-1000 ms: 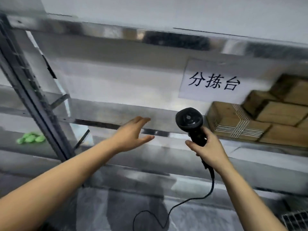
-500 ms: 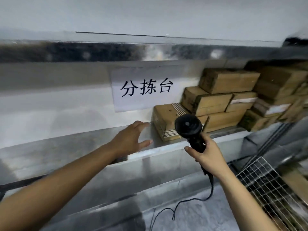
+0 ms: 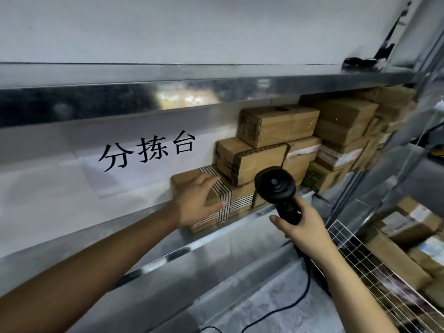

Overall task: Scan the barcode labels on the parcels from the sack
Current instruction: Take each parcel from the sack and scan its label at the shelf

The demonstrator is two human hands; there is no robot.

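Cardboard parcel (image 3: pixel 236 200) at shelf edge (image 3: pixel 216 234): L hand (image 3: pixel 195 203) fingers loose on it, R hand (image 3: pixel 305 230) grips scanner (image 3: pixel 276 186).

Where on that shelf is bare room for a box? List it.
Free: the shelf stretch left of the taped box, under the sign. Crowded: rightward, boxes stacked nearly to the upper shelf. The left hand rests on the taped box.

Head camera faces forward, close to the shelf (image 3: pixel 216 227).
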